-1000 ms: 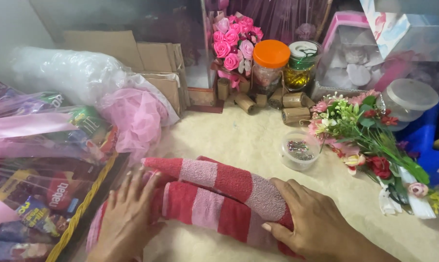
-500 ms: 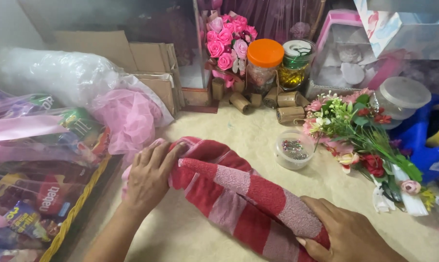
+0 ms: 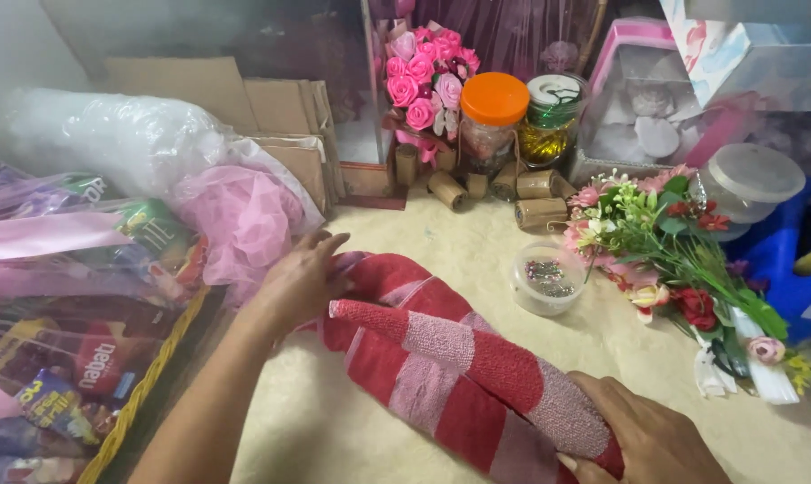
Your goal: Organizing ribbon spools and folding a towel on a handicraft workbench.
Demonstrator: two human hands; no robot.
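So there's a red-and-pink striped towel (image 3: pixel 441 385) lying on the cream counter (image 3: pixel 621 376), running diagonally from about the middle down toward the near edge. One long side is rolled up into a tight cone shape, with the pointy tip facing the left hand.

The left hand (image 3: pixel 302 278) lies flat on the far end of the towel, fingers spread and loose, pressing on it rather than gripping anything. The right hand (image 3: pixel 643 435) is down at the near edge, wrapped around the thick end of the roll, so it's grasping the towel there.

Just past the towel, toward the right side, sits a small clear tub (image 3: pixel 546 278) with tiny beads or sequins in it. Beside that is a bunch of fake flowers (image 3: pixel 683 251) lying on its side, pink and red blooms with green leaves.

Along the far edge there's a jar (image 3: pixel 493 121) with an orange lid, a second jar (image 3: pixel 552 121) with gold stuff inside just beside it, a few small cardboard rolls (image 3: pixel 540 212) in front of them, and a bouquet of pink roses (image 3: pixel 421 76) standing upright.

At the left edge there's a wad of pink netting (image 3: pixel 244 220) right by the left hand, a clear plastic bag (image 3: pixel 119 134) behind it, and a wicker basket (image 3: pixel 150 385) full of wrapped snacks under cellophane.
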